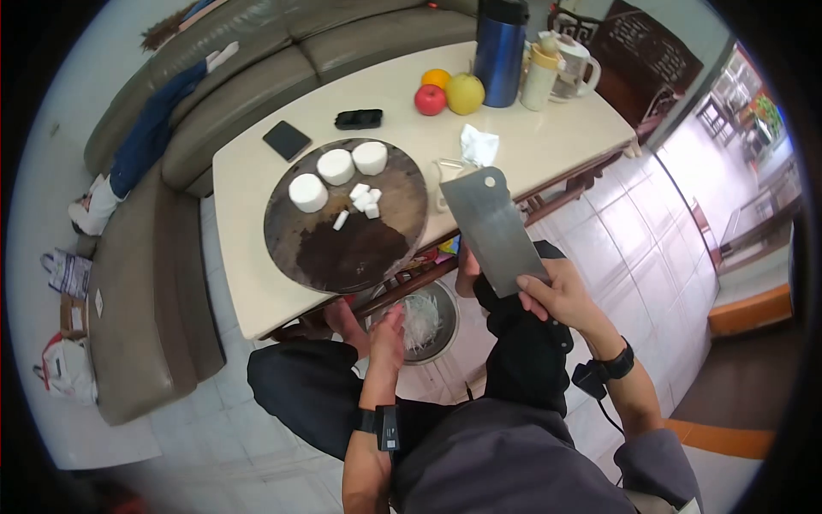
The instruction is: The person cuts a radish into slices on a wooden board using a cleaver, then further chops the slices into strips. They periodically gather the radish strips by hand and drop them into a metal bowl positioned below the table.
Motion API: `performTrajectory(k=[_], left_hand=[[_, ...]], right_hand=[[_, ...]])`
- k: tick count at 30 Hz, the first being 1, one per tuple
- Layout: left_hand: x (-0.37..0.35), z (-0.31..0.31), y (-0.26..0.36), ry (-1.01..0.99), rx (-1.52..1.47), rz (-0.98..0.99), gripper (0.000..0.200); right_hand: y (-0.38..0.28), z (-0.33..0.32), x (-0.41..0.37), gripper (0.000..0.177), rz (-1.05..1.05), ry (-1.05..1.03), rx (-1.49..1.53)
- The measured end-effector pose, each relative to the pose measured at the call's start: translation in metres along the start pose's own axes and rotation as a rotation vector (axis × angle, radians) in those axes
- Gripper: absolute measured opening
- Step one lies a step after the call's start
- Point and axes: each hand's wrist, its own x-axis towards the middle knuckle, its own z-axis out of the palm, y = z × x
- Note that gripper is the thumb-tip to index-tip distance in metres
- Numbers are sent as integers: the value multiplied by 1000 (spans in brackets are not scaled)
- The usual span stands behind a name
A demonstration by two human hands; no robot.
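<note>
My right hand [556, 295] grips a cleaver [490, 227], its broad blade raised beside the table's near edge. Low over the left side of a metal basin [451, 334] is my left hand [390, 334], its fingers stretched out with nothing visible in them. Thin, pale shreds [419, 324] lie in that basin, which stands on the floor between my feet. On the round wooden chopping board [287, 244] sit three thick white cylinders [335, 166], which look like cut white radish. Several small white chunks [366, 198] lie near them, and a dark wet patch covers the board's near part.
The cream table [248, 291] also carries a phone [287, 140], a black case [359, 119], fruit [465, 93], a blue flask [500, 56], a glass jug [575, 68] and a crumpled tissue [479, 146]. Another person's legs [150, 128] rest along the sofa [248, 73].
</note>
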Motion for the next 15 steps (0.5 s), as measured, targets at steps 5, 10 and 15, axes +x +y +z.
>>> performTrajectory(k=[5, 10, 15], left_hand=[[9, -3, -6, 46, 156, 11, 31], [13, -2, -12, -41, 155, 210, 20], [3, 9, -4, -47, 301, 331, 15]], right_hand=[[5, 3, -2, 25, -3, 9, 97], [10, -3, -9, 23, 0, -8, 196], [14, -5, -13, 23, -46, -11, 196]])
